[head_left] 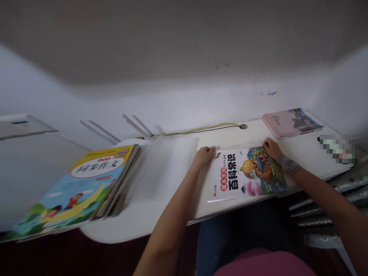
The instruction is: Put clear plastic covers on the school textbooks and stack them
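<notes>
Fingers on both hands are curled and bunched, the left hand (204, 156) at the far left corner of a glossy white paperback with a colourful cover picture (247, 174), the right hand (271, 148) on its far edge; whether they pinch it or only press down cannot be told. The book lies flat close to the front edge of the white desk (109, 232). To its left lies a blurred, translucent plastic sheet (169, 165), then a thick stack of bright blue-and-yellow children's books (77, 191) reaching the desk's front left edge. A pink paperback (290, 122) sits near the far right corner. Pressure on the slick cover could skid the book over the front edge; a nudged sheet could topple the stack.
</notes>
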Motion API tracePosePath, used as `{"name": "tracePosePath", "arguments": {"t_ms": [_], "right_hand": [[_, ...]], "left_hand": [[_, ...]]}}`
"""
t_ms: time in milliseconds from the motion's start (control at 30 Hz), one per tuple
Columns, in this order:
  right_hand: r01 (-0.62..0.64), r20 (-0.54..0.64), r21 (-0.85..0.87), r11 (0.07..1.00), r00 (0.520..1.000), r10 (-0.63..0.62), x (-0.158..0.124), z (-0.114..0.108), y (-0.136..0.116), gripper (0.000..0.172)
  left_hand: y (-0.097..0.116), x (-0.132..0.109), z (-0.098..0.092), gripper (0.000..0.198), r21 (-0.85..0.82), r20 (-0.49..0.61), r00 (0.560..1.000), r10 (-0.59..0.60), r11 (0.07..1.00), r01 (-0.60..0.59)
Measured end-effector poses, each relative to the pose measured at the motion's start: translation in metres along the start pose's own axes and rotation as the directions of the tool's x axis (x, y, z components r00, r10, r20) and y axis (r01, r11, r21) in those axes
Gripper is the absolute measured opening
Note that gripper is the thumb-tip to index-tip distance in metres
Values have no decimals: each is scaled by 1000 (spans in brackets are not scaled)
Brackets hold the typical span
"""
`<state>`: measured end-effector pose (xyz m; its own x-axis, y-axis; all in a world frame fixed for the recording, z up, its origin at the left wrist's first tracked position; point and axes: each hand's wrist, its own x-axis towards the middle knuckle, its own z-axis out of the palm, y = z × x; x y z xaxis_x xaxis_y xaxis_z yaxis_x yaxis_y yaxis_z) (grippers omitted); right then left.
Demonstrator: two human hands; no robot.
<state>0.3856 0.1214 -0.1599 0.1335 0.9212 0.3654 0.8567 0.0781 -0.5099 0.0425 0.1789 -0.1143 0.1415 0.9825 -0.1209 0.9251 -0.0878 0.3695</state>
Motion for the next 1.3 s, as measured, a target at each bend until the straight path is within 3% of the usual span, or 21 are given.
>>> {"name": "tracePosePath", "arguments": {"t_ms": [200,400,600,700,833,967,1067,1167,1233,1300], "right_hand": [[111,53,-46,993,993,-109,18,16,-11,9],[133,63,-115,984,990,-127,28,22,-13,14],[142,93,-148,979,987,-129,30,23,-17,14],[135,103,-150,979,987,-120,29,21,-19,15],[118,106,-151,981,989,-103,31,9,-19,20],[134,73,-165,977,990,-123,30,1,-45,37],[242,86,-148,959,969,-231,12,21,-92,43],[396,193,-99,913,908,-373,-14,52,-130,42],[452,250,-89,888,873,-419,-26,62,-134,45],[463,285,-108,880,862,-419,-29,59,-120,49]], "left_hand": [[15,15,6,23,-8,-72,997,-42,999,42],[28,8,17,30,98,-232,970,-74,990,99],[57,-16,17,38,203,-331,942,52,979,17],[79,-34,33,47,274,-283,950,129,961,-49],[95,-51,63,68,262,-164,981,99,963,-54],[95,-56,75,67,259,-206,973,106,965,-50],[91,-55,74,64,283,-210,971,114,958,-52],[84,-53,70,62,327,-118,979,167,937,-121],[76,-52,68,60,319,-90,977,193,935,-155],[68,-49,65,58,282,-117,977,178,949,-139]]}}
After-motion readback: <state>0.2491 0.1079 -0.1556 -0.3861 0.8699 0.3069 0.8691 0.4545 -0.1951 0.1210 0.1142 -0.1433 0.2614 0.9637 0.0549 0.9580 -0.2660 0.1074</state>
